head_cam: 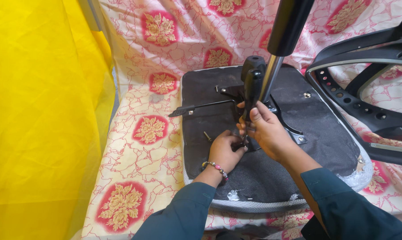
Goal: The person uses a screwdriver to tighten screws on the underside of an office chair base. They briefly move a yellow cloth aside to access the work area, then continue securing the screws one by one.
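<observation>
An upturned office chair seat point(316, 138), black underneath with a grey fabric rim, lies on a floral sheet. A black metal mechanism plate point(279, 116) with a gas cylinder point(284, 31) rising from it is on the seat's underside. My right hand point(265, 129) grips the black handle of a screwdriver point(251, 89) held upright over the plate's left corner. My left hand point(225, 149), with a beaded bracelet, pinches the screwdriver's tip or a screw at the plate's edge; which one I cannot tell. A loose bolt point(207, 136) lies on the seat left of my left hand.
A black adjusting lever point(196, 107) sticks out left from the mechanism. A black plastic chair back frame point(365, 84) lies at the right. Yellow cloth point(41, 111) covers the left side. The floral pink sheet point(152, 146) lies under everything.
</observation>
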